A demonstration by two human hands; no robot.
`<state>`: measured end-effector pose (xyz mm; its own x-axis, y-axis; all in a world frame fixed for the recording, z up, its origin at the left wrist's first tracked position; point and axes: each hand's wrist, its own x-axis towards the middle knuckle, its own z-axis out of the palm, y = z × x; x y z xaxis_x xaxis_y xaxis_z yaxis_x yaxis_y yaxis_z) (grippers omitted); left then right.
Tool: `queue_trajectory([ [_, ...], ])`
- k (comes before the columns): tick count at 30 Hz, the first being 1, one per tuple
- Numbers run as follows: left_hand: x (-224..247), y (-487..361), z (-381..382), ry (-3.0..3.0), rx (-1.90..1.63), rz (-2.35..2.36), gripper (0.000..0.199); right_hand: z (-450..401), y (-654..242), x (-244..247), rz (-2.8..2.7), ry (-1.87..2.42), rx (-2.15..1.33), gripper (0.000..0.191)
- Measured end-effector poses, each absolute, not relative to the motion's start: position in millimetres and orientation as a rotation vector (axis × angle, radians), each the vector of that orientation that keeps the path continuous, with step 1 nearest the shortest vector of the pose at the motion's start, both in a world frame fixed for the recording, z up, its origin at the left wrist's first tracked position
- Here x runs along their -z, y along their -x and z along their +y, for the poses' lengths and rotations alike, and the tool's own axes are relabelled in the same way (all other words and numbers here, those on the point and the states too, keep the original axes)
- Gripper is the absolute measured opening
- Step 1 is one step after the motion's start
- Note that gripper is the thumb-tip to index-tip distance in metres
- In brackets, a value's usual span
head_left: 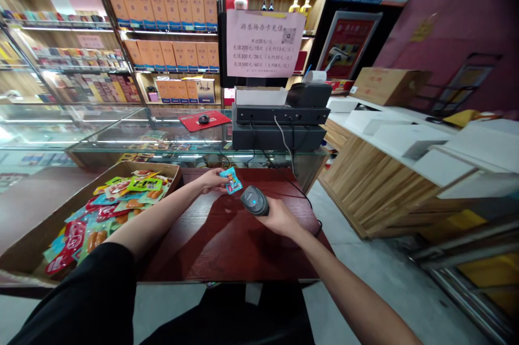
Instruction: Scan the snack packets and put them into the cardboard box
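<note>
Between the fingers of my left hand (213, 180) is a small blue snack packet (232, 180), held above the dark red table (194, 250). My right hand (279, 217) is wrapped round a grey barcode scanner (254, 201) with a small blue light on top. The scanner's head points toward the packet, a short gap apart from it. To the left, partly behind my left arm, stands an open cardboard box (24, 231) of colourful snack packets (101, 210). The scanner's handle is mostly hidden by my hand.
Behind the table is a glass counter (162, 142) with a red mouse pad (217, 120) and a black mouse (203, 118). A black cash drawer (279, 137) and printer (310, 95) stand there, with cables hanging down. White boxes (409, 139) lie on a wooden cabinet at right.
</note>
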<state>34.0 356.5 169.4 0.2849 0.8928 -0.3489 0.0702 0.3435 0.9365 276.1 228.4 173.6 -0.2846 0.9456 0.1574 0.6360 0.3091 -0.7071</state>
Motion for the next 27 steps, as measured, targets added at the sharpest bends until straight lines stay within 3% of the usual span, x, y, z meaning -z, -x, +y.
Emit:
queue_trajectory([
  [7,-167.9,-35.3,347.7,-1.142,-0.717,1.114,0.034,230.3,-275.8,-177.2,-2.039,1.420,-0.662,0.027],
  [13,-182.7,-23.2,341.3,-1.120,-0.738,1.143,0.040,231.7,-267.3,-180.4,-2.068,1.379,-0.688,0.029],
  [20,-230.0,84.4,301.4,-1.187,-0.977,1.169,0.044,233.6,-226.5,-178.9,-2.144,1.239,-0.798,0.033],
  [27,-267.4,193.2,224.2,-1.554,-1.199,1.940,0.042,229.8,-173.8,-171.6,-2.206,1.101,-0.957,0.028],
])
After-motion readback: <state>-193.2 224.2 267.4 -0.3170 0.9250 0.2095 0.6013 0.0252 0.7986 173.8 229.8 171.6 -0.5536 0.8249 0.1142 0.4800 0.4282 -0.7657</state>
